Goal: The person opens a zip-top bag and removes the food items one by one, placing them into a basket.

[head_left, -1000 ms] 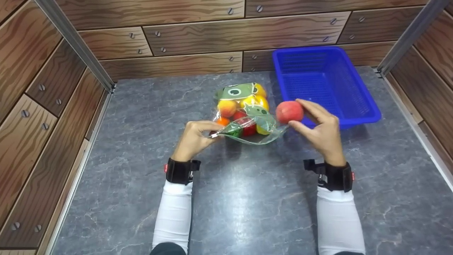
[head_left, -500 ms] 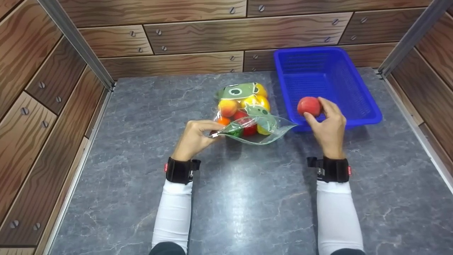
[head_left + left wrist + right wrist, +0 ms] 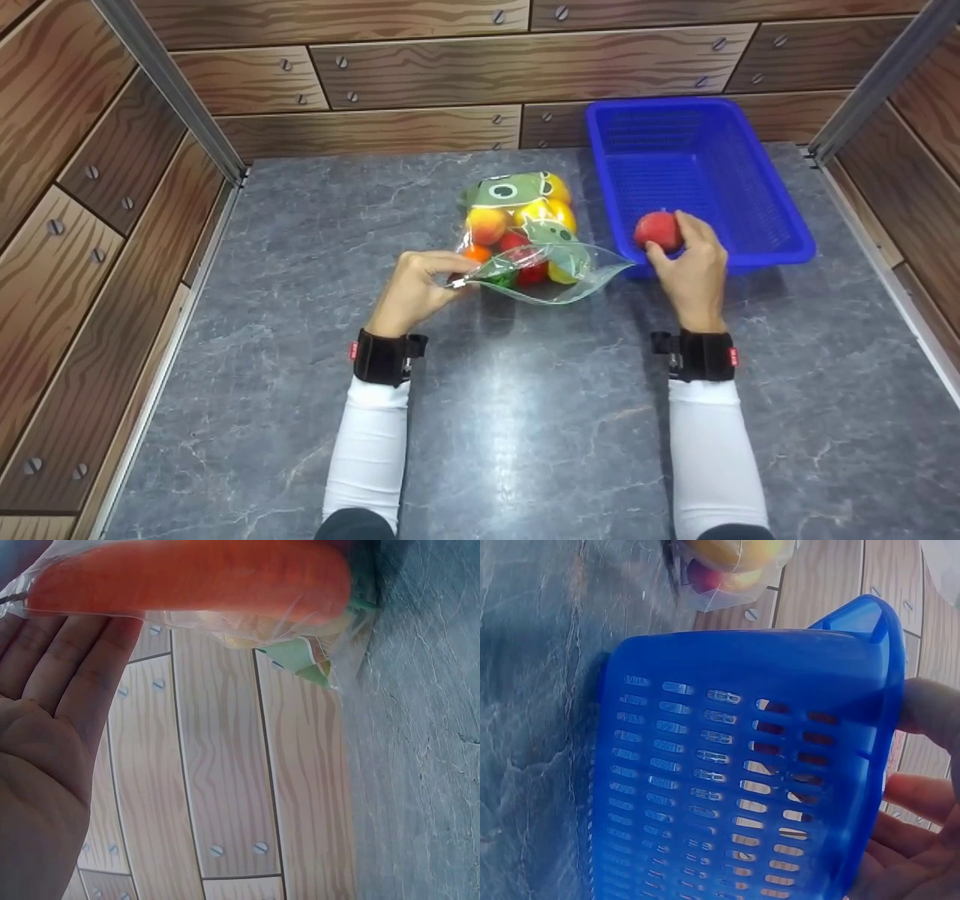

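Note:
My left hand [image 3: 416,291] pinches the left corner of a clear zip bag [image 3: 501,193] with green cartoon print, its mouth gaping toward me. Through the plastic show yellow, orange and red fruits and something green. A carrot [image 3: 195,581] lies inside the bag close above my left fingers in the left wrist view. With thumb and fingers my right hand [image 3: 696,281] holds a red peach [image 3: 658,231] over the near left corner of the blue basket [image 3: 796,251]. In the right wrist view the basket's slotted wall hides most of the peach.
The basket stands at the back right, just right of the bag, and its visible floor is bare. A grey marbled tabletop [image 3: 300,360] lies beneath everything. Wood-print walls [image 3: 420,75] enclose the back and both sides, with metal posts [image 3: 176,97] at the rear corners.
My right hand has left the bag's right edge and carried the peach rightward, over the basket, then slightly lower. My left hand keeps its pinch on the bag.

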Demonstrator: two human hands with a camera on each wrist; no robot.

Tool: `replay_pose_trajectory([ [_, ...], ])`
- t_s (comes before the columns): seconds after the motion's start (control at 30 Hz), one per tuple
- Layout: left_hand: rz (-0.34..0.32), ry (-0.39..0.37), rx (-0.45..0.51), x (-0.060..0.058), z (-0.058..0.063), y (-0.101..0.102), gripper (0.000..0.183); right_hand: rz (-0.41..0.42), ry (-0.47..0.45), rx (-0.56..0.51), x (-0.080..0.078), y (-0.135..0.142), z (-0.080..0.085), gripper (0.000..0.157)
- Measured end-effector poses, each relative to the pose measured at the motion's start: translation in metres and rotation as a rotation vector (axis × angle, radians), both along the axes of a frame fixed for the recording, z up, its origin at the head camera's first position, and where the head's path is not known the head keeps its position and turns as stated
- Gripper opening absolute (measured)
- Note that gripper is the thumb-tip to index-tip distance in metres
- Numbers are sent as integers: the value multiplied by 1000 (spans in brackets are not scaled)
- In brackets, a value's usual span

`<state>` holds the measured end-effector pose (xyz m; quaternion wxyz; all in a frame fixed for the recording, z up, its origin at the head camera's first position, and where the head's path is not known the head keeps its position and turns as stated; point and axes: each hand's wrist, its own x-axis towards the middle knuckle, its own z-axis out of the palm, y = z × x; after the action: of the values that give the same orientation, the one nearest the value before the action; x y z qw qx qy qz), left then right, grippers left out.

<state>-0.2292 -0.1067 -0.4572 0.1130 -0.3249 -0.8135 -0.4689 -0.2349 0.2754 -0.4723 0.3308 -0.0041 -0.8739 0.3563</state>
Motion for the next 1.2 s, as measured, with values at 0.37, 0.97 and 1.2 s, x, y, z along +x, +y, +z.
replay_pose_trajectory([
  [0.37, -12, 25, 4, -1, 0, 0, 24, 26, 128, -55, 13, -14, 23, 42],
  [0.97, -8, 9, -2, 1, 2, 1, 26, 646, 267, 72, 45, -95, 45, 29],
  [1.2, -20, 30, -6, 0, 2, 2, 23, 736, 90, 188, 42, -105, 31, 23],
])
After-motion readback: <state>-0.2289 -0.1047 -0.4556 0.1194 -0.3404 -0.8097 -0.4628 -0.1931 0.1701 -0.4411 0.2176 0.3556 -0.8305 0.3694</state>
